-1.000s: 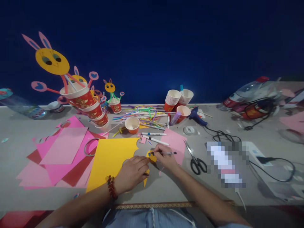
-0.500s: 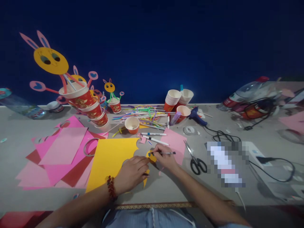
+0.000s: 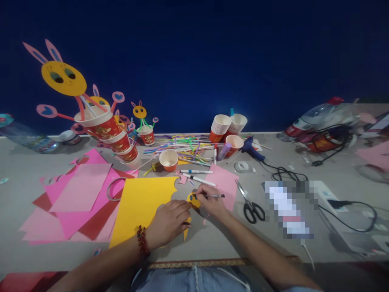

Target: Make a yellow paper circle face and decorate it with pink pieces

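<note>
Right hand (image 3: 212,201) grips a pen (image 3: 218,196); left hand (image 3: 171,220) palm-down, fingertips at the small yellow paper cutout (image 3: 195,203), can't tell if gripping. Pen's tip end is at the cutout, pointing left, long axis roughly left-right. Versus half a second ago: pen and hands practically unmoved.

Left hand (image 3: 172,219) lies palm-down while right hand (image 3: 211,199) pinches.

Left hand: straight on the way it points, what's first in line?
Likely the small yellow disc, immediately ahead; contact or a gap is unclear. Beyond it, the right hand.
</note>
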Motion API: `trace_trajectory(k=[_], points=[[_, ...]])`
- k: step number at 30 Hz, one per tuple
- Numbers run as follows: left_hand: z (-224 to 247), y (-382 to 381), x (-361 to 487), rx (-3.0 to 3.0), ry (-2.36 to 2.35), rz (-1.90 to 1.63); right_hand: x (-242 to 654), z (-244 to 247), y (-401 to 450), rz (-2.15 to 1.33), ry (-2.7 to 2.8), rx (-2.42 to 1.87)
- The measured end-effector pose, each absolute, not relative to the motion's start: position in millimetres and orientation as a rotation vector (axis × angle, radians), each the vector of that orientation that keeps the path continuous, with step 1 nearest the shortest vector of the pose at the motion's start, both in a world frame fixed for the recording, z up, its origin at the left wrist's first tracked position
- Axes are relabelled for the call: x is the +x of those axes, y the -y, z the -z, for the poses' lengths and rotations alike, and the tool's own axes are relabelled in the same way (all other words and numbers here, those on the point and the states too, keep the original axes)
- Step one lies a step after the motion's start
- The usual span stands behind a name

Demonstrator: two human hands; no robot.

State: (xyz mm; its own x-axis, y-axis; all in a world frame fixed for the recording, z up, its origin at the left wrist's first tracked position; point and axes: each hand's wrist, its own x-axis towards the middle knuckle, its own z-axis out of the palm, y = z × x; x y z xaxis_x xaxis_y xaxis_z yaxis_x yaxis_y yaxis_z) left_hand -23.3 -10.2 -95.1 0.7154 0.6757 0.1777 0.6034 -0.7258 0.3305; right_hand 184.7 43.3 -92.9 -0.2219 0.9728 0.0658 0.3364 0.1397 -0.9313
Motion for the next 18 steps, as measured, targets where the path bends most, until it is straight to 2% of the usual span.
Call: trace_trajectory(k=[18], points=[[92.9, 11.0, -21.9, 2.672, -1.034, -0.419, 184.2, 93.9, -44.3, -1.06, 1.706, -1.297]])
